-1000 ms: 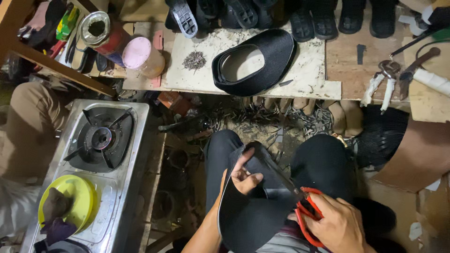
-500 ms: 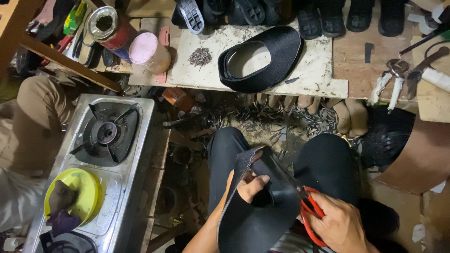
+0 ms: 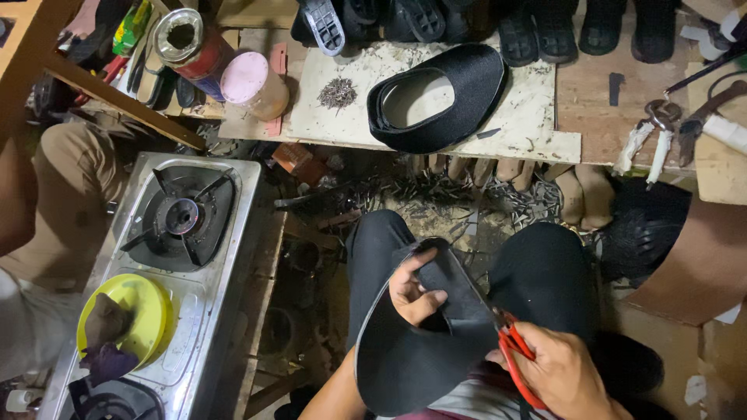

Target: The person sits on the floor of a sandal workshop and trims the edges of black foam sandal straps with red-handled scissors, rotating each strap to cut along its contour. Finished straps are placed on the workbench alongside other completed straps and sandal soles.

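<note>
Left hand [image 3: 416, 292] pinching black sheet [image 3: 420, 350], now rotated upright; right hand [image 3: 564, 377] clamped on red scissors [image 3: 510, 346], cut advancing along edge.

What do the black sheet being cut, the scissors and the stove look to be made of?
The black sheet looks like matte rubber or synthetic leather: it bends in a smooth curve in the left hand, though which one is unclear. The scissors in the right hand have glossy red handles, probably plastic, and dark blades, likely metal. The stove appears to be brushed stainless steel, reflecting light.
</note>
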